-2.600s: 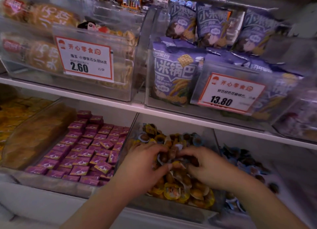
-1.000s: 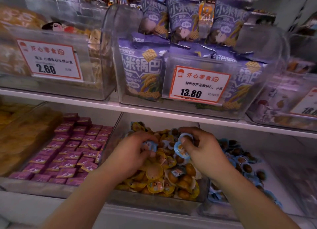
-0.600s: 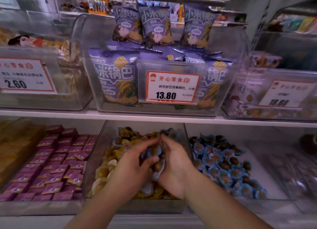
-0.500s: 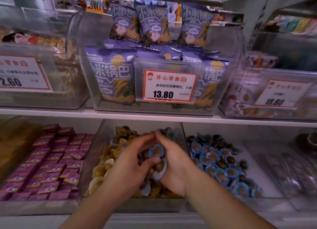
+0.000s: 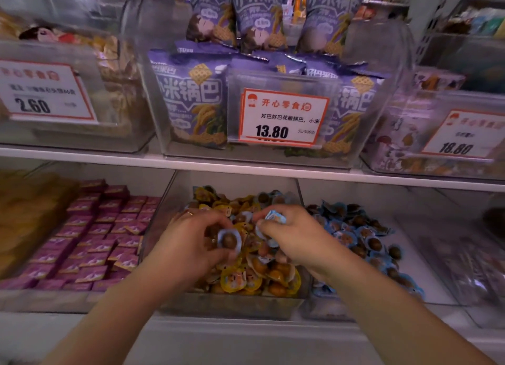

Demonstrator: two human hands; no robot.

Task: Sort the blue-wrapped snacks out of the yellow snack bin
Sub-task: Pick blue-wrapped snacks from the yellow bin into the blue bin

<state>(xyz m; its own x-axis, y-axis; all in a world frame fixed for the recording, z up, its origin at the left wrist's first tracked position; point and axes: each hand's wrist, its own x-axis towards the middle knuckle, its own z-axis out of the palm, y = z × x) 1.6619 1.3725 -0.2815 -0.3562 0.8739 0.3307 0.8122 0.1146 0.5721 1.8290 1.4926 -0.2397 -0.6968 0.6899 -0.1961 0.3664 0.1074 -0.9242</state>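
Their palms hidden low in the frame's middle, the left hand pinches a blue-wrapped snack over the yellow snack bin, and the right hand pinches another blue snack.

We see a white lower shelf carrying clear bins side by side: the yellow snack bin at six o'clock, a pink-packet bin at eight, a blue-snack bin at four.

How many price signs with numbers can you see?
3. The 2.60 sign is upper left, the 13.80 sign in the middle, the 18.80 sign upper right. Others may be out of view.
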